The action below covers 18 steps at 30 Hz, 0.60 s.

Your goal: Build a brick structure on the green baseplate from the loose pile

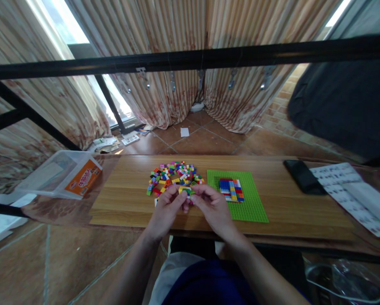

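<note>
My left hand (170,206) and my right hand (213,204) meet above the near part of the wooden board, both closed in a pinch. Between their fingertips are small toy building bricks (186,191), yellow, green and white, partly covered by the fingers. Just beyond my hands lies a loose pile of colourful bricks (167,171). To the right of my right hand is a green baseplate (252,199). On it sits a flat block of joined bricks (231,190) in blue, white, red, yellow and orange.
A clear plastic box (59,186) with an orange label stands at the left. A black phone (302,176) and a printed sheet (345,190) lie at the right of the wooden board (123,186). A black metal bar (183,60) crosses beyond the table, before curtains.
</note>
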Tool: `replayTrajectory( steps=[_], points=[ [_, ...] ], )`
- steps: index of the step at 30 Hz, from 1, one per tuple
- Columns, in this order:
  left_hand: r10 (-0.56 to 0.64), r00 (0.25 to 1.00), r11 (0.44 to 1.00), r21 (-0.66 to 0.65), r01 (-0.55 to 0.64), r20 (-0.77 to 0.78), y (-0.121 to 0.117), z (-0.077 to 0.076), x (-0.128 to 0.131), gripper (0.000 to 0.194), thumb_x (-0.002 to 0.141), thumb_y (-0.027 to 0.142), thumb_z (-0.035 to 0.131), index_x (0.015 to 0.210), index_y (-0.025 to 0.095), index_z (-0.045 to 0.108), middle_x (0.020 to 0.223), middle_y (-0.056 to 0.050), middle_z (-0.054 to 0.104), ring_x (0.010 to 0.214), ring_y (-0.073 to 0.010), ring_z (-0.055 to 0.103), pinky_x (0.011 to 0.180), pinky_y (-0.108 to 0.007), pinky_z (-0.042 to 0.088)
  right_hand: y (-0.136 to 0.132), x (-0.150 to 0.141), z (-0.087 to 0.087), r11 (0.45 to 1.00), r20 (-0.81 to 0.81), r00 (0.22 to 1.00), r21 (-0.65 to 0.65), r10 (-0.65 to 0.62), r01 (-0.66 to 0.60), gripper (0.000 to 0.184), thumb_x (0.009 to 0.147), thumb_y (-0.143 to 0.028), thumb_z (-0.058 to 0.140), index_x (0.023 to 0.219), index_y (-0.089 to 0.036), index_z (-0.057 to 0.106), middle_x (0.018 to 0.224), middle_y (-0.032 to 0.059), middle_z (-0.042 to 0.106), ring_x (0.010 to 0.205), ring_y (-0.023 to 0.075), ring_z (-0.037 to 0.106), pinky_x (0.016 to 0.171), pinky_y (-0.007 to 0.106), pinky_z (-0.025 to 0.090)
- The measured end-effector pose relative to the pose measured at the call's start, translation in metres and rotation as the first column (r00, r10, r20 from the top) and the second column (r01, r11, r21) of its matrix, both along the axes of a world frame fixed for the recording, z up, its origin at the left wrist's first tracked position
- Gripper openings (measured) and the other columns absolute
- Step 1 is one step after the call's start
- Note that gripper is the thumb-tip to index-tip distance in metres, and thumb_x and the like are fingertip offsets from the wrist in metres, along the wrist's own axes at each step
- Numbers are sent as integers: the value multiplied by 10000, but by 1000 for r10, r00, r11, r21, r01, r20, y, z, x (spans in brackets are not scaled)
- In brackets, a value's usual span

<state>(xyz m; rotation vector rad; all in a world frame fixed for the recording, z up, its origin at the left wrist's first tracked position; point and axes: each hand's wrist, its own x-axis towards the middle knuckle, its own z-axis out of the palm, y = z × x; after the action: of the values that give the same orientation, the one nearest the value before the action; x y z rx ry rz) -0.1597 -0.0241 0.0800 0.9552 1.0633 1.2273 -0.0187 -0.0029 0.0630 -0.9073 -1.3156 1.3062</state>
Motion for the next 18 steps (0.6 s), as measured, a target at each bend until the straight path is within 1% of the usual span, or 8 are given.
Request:
replayTrajectory(
  steps=[4, 6, 9, 13, 18],
  points=[
    [51, 998, 997, -57, -49, 26, -1, -2, 5, 316, 786, 453, 675, 743, 153, 587, 536, 46, 529, 465, -52, 448, 471, -178, 359, -6, 0, 0, 989, 154, 986, 143, -67, 45, 255, 778, -261, 703, 1027, -235, 656, 782, -15, 624, 671, 124, 559, 642, 262, 471],
    [80, 995, 994, -86, -75, 61, -2, -1, 8, 353, 776, 477, 675, 687, 155, 563, 496, 51, 506, 434, -46, 417, 442, -173, 320, -8, 1, 0, 976, 213, 971, 210, -105, 60, 219, 794, -254, 692, 1009, -233, 653, 761, -21, 603, 663, 122, 550, 639, 259, 463],
    [114, 984, 983, -160, -92, 136, -4, 2, 11, 378, 744, 485, 697, 642, 154, 546, 476, 56, 478, 414, -41, 386, 416, -174, 292, -9, 2, 1, 960, 254, 957, 274, -137, 65, 132, 831, -247, 657, 961, -225, 648, 773, -14, 616, 680, 125, 562, 655, 262, 463],
    [117, 975, 957, -283, -60, 189, -6, 8, 11, 399, 681, 478, 746, 613, 144, 538, 499, 52, 486, 399, -34, 376, 391, -178, 278, -8, 5, 5, 951, 348, 934, 309, -85, -28, 98, 860, -233, 625, 956, -218, 638, 840, 2, 646, 721, 132, 579, 687, 267, 459],
    [95, 973, 945, -326, -22, 210, -7, 11, 8, 420, 588, 443, 818, 583, 134, 533, 489, 59, 467, 381, -17, 350, 371, -165, 257, -8, 7, 10, 945, 438, 899, 302, -24, -122, 45, 878, -207, 578, 915, -211, 603, 814, 0, 610, 719, 135, 558, 683, 263, 440]
  ],
)
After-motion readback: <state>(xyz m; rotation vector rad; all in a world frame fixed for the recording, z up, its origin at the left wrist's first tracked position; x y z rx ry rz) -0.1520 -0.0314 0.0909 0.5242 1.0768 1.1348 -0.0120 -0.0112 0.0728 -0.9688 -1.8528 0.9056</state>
